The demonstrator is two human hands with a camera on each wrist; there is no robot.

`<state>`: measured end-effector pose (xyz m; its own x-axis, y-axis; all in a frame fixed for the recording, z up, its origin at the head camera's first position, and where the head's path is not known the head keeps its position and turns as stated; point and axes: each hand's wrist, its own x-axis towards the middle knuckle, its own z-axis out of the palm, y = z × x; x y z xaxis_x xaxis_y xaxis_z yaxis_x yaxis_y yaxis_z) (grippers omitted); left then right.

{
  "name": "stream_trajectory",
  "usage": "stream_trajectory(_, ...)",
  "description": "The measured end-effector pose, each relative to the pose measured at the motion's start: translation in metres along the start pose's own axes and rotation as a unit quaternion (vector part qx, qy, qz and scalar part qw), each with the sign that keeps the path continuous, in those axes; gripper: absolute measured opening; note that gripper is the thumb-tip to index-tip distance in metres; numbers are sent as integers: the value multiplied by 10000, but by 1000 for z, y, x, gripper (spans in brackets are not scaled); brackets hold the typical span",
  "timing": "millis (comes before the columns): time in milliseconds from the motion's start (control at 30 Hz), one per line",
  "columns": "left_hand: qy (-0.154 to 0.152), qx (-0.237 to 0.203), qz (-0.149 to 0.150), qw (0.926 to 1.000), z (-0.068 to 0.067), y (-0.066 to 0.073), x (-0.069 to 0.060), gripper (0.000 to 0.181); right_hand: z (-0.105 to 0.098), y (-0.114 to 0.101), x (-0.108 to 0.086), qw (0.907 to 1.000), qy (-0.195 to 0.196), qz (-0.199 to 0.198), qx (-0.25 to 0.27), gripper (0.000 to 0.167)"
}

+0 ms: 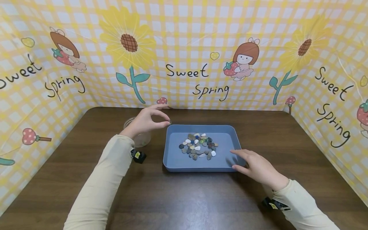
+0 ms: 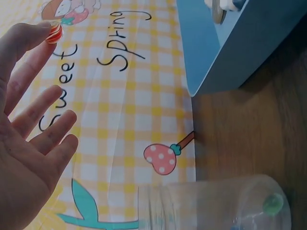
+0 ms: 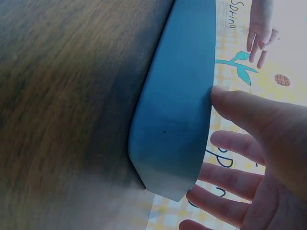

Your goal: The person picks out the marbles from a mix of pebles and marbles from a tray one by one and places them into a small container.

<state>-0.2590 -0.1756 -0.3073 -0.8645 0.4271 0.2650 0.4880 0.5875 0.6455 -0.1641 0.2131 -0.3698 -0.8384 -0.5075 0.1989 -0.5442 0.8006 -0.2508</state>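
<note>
My left hand (image 1: pixel 146 120) is raised near the tray's far left corner. Its thumb and index finger pinch a small red, orange and white swirled marble (image 2: pixel 54 33), while the other fingers stay spread. Behind that wrist stands a clear jar (image 1: pixel 142 140), partly hidden; a green marble (image 2: pixel 273 204) and a bit of blue show inside it. The blue tray (image 1: pixel 195 169) holds a pile of pebbles (image 1: pixel 197 148), with a patterned green piece (image 1: pixel 203 141) among them. Over the tray's right edge, my right hand (image 1: pixel 260 167) is relaxed, fingers extended and holding nothing.
A dark brown wooden table (image 1: pixel 184 201) carries the tray and jar. Yellow checked cloth (image 1: pixel 187 38) with printed sunflowers and lettering encloses the back and sides. Each wrist wears a small black camera (image 1: pixel 138 155).
</note>
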Motion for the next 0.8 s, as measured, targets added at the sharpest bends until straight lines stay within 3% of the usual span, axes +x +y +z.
stream_trajectory(400, 335, -91, -342, 9988, -19, -11, -14, 17, 1, 1, 0, 9999, -53, 62, 58, 52)
stream_trajectory(800, 638, -299, -858, 9938, -35, -35, -28, 27, 2, 3, 0, 9999, -61, 90, 109, 53)
